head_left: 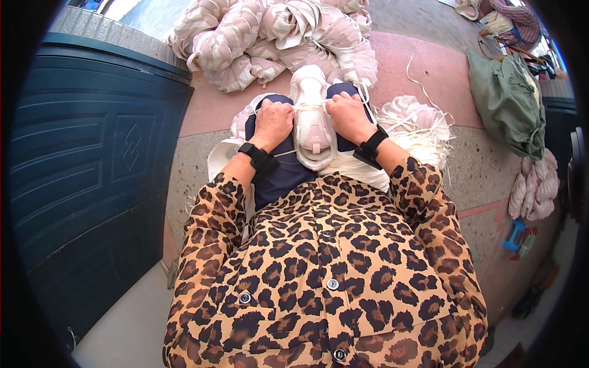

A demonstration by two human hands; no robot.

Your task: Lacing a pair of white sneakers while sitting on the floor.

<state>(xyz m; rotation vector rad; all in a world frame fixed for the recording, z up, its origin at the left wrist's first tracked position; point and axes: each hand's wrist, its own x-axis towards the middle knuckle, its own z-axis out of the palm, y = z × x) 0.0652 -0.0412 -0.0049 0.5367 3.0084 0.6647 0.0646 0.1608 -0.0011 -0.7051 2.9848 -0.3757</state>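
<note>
A pale pink and white shoe upper (pixel 313 129) lies lengthwise between my knees, on my dark blue trousers. Across its middle runs a white shoelace (pixel 308 107), stretched level between my two hands. My left hand (pixel 274 124) is closed in a fist on the lace's left end, just beside the upper. On the other side my right hand (pixel 350 116) pinches the lace with its fingers curled. A loose lace end hangs by my right knuckles. Beside my right thigh spreads a bunch of cream laces (pixel 423 138).
Bundled pink and white uppers (pixel 282 40) are heaped ahead of me. A dark blue panelled door (pixel 110 141) stands at my left. At the right are a green sack (pixel 506 101), another bundle of uppers (pixel 534 187) and a blue object (pixel 514 236) on the floor.
</note>
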